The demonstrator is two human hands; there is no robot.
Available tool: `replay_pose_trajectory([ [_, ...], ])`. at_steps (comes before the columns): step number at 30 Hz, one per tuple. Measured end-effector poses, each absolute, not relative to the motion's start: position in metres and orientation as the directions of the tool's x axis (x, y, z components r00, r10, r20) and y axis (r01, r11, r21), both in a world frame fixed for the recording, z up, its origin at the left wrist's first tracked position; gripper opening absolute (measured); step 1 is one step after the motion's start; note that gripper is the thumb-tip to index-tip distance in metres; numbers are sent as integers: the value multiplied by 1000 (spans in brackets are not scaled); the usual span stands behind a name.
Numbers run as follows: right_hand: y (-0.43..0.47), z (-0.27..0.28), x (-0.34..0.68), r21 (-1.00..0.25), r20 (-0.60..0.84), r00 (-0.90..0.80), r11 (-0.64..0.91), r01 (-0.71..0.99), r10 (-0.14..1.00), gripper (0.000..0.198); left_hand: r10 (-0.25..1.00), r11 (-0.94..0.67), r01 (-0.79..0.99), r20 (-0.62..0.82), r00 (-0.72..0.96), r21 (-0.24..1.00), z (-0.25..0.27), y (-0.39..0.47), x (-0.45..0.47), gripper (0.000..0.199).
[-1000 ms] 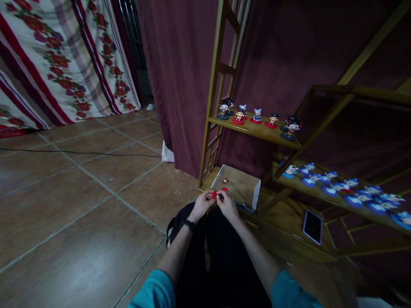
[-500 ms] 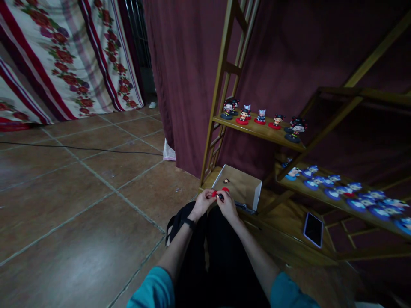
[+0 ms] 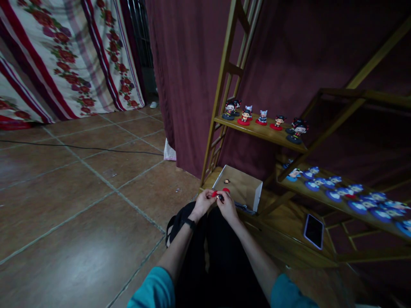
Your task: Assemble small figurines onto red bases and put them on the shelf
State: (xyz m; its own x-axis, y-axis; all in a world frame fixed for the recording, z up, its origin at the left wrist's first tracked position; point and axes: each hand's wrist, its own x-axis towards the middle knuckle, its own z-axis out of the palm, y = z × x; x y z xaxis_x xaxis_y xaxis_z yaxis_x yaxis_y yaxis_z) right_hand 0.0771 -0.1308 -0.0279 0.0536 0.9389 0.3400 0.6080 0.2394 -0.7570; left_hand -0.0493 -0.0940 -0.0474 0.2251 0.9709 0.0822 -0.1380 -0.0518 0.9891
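Observation:
Above my knees, both hands meet in front of a shallow cardboard box (image 3: 245, 182). Between the fingertips of my left hand (image 3: 204, 202) is a small red piece (image 3: 214, 194), like part of a figurine. My right hand (image 3: 227, 204) pinches a small dark-haired figurine (image 3: 220, 197), held right against the red piece. Whether the two are joined is too small to tell. Inside the box lie a red disc-shaped base (image 3: 226, 189), partly behind my fingers, and a small figurine head (image 3: 227, 181).
Several finished-looking figurines on red or black bases line the upper wooden shelf (image 3: 266, 131). Blue-based figurines (image 3: 334, 182) fill the lower shelf at right. A phone (image 3: 314, 231) lies on the bottom board. A black cable (image 3: 96, 148) crosses the tiled floor (image 3: 80, 205) at left.
The view has shifted very slightly. Both hands stay together at the same spot, still holding the small pieces.

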Motion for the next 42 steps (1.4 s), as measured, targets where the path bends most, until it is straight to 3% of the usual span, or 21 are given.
replay_pose_trajectory([
  [12, -133, -29, 75, -774, 377, 50, 285, 565, 925, 27, 966, -173, -81, 185, 182, 982, -50, -98, -49, 18],
  [34, -129, -46, 73, -867, 299, 129, 213, 451, 945, 30, 963, -196, -128, 215, 163, 972, -41, -99, -51, 15],
  [42, -129, -53, 75, -976, 165, 194, 131, 176, 967, 47, 970, -181, -100, 194, 143, 978, -41, -101, -50, 14],
])
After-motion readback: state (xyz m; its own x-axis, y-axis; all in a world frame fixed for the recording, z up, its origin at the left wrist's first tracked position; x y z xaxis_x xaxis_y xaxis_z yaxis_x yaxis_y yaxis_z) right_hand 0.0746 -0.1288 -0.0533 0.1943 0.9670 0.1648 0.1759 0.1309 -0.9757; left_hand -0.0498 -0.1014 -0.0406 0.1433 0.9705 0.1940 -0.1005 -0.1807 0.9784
